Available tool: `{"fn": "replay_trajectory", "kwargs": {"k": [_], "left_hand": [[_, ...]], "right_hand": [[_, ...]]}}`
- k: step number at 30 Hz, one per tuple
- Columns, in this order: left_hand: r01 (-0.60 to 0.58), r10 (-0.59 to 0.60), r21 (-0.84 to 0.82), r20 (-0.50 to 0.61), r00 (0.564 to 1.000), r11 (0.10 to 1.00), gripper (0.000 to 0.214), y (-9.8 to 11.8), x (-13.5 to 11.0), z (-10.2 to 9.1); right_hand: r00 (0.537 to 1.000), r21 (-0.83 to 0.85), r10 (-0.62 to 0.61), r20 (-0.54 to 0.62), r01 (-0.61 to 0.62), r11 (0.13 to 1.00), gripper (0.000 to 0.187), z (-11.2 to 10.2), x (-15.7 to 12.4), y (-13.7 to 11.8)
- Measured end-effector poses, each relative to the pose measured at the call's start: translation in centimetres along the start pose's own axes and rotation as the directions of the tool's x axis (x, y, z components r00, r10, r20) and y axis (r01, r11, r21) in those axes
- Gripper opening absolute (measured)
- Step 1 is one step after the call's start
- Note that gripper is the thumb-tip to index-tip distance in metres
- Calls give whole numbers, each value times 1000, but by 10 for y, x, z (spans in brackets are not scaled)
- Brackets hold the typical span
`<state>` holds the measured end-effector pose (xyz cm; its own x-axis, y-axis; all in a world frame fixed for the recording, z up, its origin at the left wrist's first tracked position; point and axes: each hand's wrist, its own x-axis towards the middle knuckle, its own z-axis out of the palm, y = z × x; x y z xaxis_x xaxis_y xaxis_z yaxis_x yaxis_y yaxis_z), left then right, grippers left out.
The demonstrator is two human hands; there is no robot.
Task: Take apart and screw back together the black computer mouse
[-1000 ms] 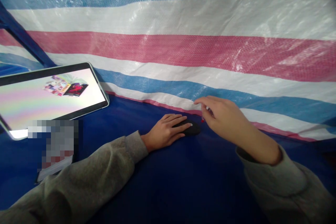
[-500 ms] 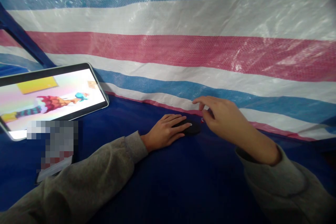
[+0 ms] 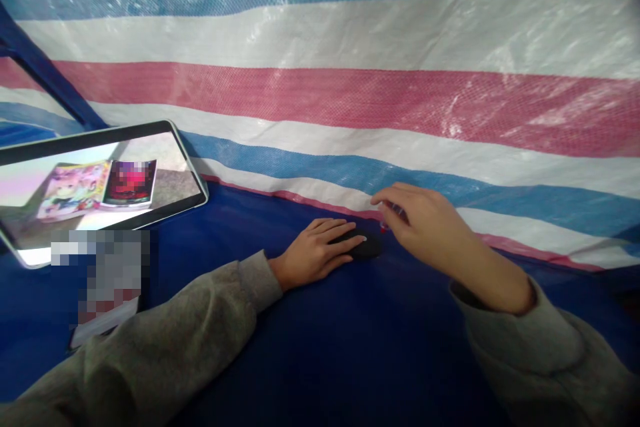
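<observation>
Stretched fingers of my left hand (image 3: 315, 250) rest flat over a dark, rounded, low object (image 3: 369, 245) on the blue surface; its kind is unclear, as the fingers cover part of it. Just beyond its right end, my right hand (image 3: 417, 217) hovers with thumb and forefinger bent together. Between those fingertips shows a small clear thing with a red tip (image 3: 383, 228), mostly hidden by the hand. Its tip points down near the dark object's far edge; whether they touch I cannot tell.
A tablet (image 3: 195, 202) with a lit screen leans at the left. In front of it lies a phone-like slab (image 3: 107, 320), partly pixelated. A striped woven plastic sheet (image 3: 320, 97) rises behind the blue surface (image 3: 310, 340). A blue frame bar (image 3: 45, 73) slants at the upper left.
My right hand has shifted very slightly, and more of the clear thing shows at its fingertips. The left hand stays put. The tablet's picture has switched from a colourful figure to two booklets.
</observation>
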<state>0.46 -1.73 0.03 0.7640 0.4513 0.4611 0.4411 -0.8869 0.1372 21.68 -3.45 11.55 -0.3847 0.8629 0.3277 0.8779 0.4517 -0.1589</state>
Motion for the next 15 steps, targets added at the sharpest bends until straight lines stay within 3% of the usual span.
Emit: {"fn": "replay_trajectory", "kwargs": {"k": [15], "left_hand": [[0, 0, 3, 0, 1000, 1000, 41, 0, 0, -2]], "right_hand": [[999, -38, 30, 21, -29, 999, 30, -3, 0, -2]]}}
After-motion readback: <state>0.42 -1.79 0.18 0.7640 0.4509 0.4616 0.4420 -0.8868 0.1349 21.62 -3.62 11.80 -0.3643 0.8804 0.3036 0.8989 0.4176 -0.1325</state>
